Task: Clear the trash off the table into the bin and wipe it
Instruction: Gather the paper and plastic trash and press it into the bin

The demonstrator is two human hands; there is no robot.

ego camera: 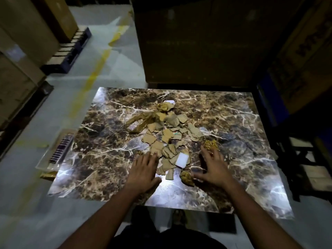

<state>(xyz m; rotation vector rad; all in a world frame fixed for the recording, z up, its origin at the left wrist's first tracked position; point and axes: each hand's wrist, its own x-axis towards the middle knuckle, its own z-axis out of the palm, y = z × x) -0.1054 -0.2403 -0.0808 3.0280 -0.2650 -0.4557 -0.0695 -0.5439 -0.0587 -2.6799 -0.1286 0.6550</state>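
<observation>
A heap of torn brown cardboard pieces (167, 135) covers the middle of the dark marble table (233, 123). A crumpled brown paper strip (142, 121) lies at its left, and a white card (181, 159) at its near end. My left hand (143, 169) lies flat on the table with straight fingers, touching the heap's near left edge. My right hand (212, 166) is spread with its fingers bent; its fingertips touch a crumpled yellow-brown wad (210, 145) and its thumb reaches a second wad (186, 177). No bin is recognisable.
A clear tray (53, 155) holding a row of dark items sits on the floor by the table's left edge. Large cardboard boxes (197, 42) stand behind the table and along both sides. A wooden pallet (309, 169) lies to the right.
</observation>
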